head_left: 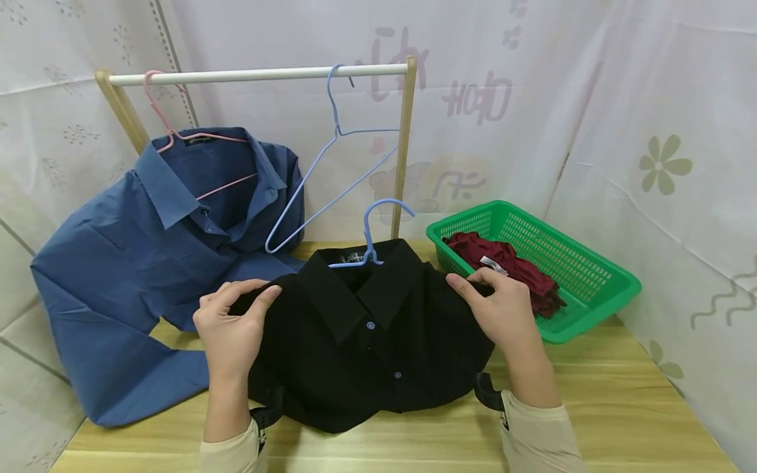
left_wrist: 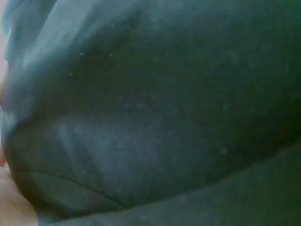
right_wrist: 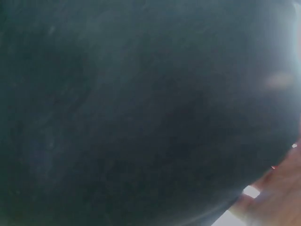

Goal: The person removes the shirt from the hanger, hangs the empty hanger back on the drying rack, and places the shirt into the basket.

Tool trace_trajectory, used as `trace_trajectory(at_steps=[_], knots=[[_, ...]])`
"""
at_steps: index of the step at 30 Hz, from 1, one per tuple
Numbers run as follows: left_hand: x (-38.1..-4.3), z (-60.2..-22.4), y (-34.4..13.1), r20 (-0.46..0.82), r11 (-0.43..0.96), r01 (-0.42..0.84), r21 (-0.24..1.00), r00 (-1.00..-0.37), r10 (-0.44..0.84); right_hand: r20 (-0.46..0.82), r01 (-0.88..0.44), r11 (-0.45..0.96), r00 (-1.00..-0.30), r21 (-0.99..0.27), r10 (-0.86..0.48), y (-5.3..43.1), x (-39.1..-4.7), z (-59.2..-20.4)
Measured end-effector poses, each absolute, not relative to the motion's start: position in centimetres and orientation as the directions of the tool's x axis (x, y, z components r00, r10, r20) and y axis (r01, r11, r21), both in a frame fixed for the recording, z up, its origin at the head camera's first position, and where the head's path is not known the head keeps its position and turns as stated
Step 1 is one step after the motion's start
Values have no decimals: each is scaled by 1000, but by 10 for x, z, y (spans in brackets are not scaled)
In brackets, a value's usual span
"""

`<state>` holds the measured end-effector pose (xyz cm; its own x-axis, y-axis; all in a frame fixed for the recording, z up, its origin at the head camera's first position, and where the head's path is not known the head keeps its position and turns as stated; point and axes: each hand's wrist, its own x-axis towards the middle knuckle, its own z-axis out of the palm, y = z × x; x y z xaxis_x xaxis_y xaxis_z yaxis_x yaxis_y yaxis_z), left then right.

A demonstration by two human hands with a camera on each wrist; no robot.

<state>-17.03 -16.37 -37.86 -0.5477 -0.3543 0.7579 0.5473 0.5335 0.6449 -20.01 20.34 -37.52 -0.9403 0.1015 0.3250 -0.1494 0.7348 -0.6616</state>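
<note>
A black shirt point(head_left: 367, 341) with a collar and small blue buttons hangs on a blue hanger point(head_left: 369, 230), whose hook rises out of the collar. My left hand point(head_left: 233, 325) pinches the shirt's shoulder on the left between thumb and fingers. On the other side, my right hand point(head_left: 499, 305) pinches the opposite shoulder. Dark cloth point(left_wrist: 150, 108) fills nearly all of the left wrist view, with a bit of the hand at its left edge. The right wrist view is likewise mostly dark cloth point(right_wrist: 141, 113). Inside the shirt, the hanger's arms are hidden.
Behind stands a rack with a white rail point(head_left: 260, 74) and wooden posts. A blue shirt point(head_left: 177, 263) on a pink hanger point(head_left: 156, 108) and a bare blue hanger point(head_left: 337, 131) hang from it. At right, a green basket point(head_left: 591, 276) holds dark red cloth point(head_left: 514, 266) on the wooden table point(head_left: 621, 407).
</note>
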Motion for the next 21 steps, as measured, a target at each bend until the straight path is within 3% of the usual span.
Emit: trace_trajectory(at_steps=[10,21], knots=[[-170,-379,-161,723,521,512,683,-577,-381,379,-201,713,-920,-672,98,196,-198,-372],[-170,-381,-149,747,551,531,644,-594,-300,431,-263,685,-899,-680,82,179,-196,-373]])
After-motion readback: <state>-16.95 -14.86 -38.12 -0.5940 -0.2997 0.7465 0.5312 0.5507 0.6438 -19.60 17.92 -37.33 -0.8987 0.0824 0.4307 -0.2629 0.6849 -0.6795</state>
